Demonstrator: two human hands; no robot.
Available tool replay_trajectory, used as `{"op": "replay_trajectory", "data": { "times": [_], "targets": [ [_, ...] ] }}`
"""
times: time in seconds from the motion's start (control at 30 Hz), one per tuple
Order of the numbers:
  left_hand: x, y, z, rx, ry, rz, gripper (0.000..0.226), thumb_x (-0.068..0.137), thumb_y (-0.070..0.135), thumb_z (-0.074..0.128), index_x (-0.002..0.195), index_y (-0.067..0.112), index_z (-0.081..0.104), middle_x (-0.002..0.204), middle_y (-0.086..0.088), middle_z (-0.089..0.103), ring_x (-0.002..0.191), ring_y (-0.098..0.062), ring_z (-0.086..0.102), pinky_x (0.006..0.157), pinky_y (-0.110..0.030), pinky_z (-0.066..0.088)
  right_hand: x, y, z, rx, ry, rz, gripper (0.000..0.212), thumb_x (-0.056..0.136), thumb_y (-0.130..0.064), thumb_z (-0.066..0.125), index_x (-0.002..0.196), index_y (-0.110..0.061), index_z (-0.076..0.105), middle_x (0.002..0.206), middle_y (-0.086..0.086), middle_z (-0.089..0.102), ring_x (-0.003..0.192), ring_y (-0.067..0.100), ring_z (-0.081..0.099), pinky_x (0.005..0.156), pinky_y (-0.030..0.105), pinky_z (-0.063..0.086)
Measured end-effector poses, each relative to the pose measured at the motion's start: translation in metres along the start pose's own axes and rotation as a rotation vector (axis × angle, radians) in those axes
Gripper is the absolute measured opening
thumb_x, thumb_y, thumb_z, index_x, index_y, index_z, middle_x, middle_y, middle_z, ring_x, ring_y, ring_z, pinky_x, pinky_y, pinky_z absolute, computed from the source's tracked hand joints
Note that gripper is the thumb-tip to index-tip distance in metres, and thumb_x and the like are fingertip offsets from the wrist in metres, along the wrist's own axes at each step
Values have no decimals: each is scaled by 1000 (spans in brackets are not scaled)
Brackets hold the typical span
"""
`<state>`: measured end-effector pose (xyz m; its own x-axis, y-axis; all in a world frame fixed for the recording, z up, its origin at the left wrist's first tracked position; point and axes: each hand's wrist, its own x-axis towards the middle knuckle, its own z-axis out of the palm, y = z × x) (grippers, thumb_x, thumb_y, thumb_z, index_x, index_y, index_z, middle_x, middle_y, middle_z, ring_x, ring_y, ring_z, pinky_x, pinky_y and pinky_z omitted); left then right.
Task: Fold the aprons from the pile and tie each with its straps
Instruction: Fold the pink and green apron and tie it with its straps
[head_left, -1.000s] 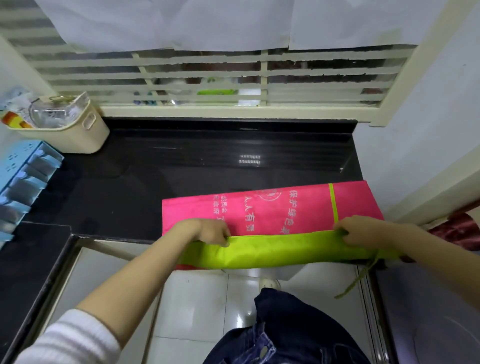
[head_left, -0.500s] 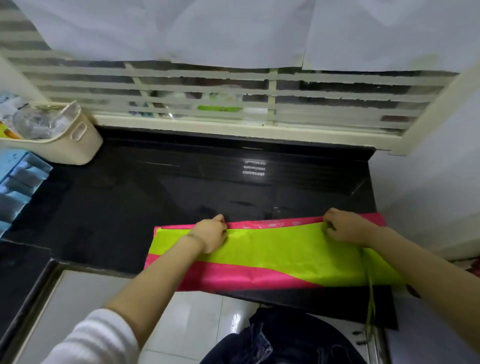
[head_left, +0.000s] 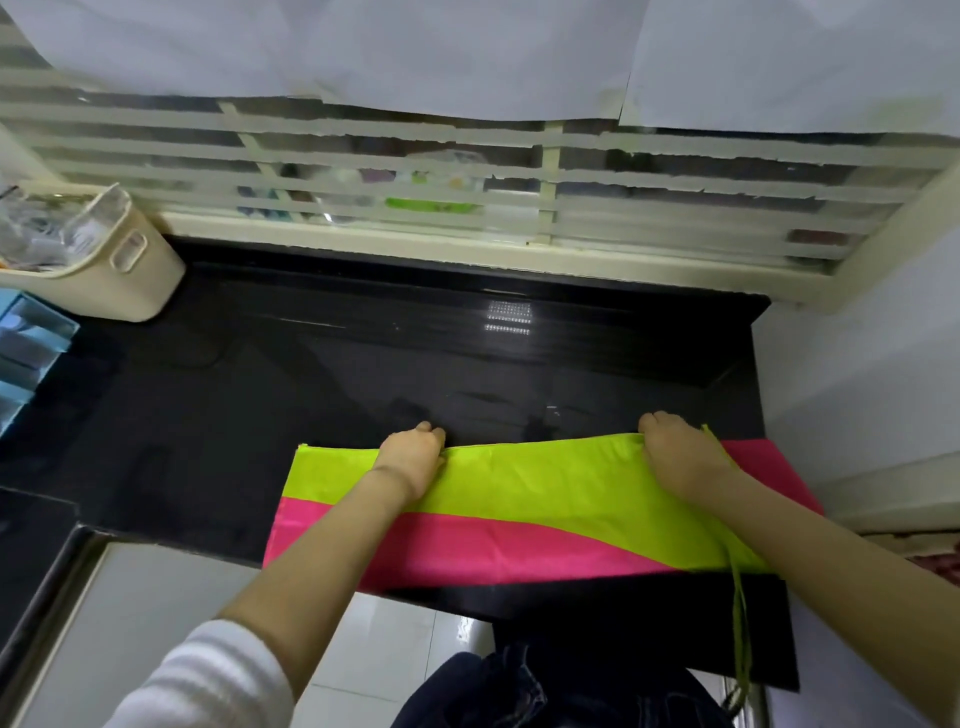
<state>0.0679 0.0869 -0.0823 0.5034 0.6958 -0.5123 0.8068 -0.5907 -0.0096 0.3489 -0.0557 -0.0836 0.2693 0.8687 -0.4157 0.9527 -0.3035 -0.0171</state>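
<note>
Apron (head_left: 519, 499) folded strip, long axis left-right along counter (head_left: 311, 389); left hand (head_left: 410, 457), right hand (head_left: 675, 457) pinch far edge.

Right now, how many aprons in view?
1: the pink-and-green apron lies folded at the near edge of the black counter, with the left hand and right hand holding its far edge. No pile in frame; more may be hidden.

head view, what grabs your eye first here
The pink and lime-green apron lies folded into a band at the near edge of the black counter. The left hand and right hand grip its far edge. A green strap dangles off the front at the right.
</note>
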Motion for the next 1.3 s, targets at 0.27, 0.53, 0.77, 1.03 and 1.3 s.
{"op": "replay_trajectory", "data": {
  "times": [0.27,0.53,0.77,1.03,1.3],
  "targets": [
    [2,-2,3,18,10,1,26,98,20,41,121,9,48,129,-11,49,112,-30,55,91,-33,37,1,-21,12,56,97,-98,31,99,-41,35,119,-19,46,119,0,50,114,17,44,92,30,36],
    [1,1,9,-12,3,-40,29,98,18,42,125,9,44,131,-10,47,119,-28,51,95,-35,34,-4,-49,9,42,217,-135,34,87,-3,38,116,-11,55,115,9,55,111,29,53,98,37,41],
    [-9,-8,17,-103,143,-2,26,94,16,48,120,17,51,122,-4,51,120,-26,40,102,-35,26,-21,-137,19,116,-71,-554,49,100,-30,37,146,-16,30,157,2,18,146,24,8,118,45,8],
    [-65,-76,44,-271,434,-290,53,72,-1,67,123,4,54,123,-23,48,113,-43,45,96,-52,37,-16,-165,22,-7,-155,-407,73,95,-48,40,151,-20,2,159,-2,-10,145,27,-14,114,56,0],
    [-101,-114,52,-812,345,-641,45,90,25,58,125,6,37,125,-17,53,109,-38,55,91,-43,41,2,-197,12,49,-206,-266,79,93,-32,51,151,-22,-1,158,-2,-15,145,29,-15,113,60,7]
  ]
}}
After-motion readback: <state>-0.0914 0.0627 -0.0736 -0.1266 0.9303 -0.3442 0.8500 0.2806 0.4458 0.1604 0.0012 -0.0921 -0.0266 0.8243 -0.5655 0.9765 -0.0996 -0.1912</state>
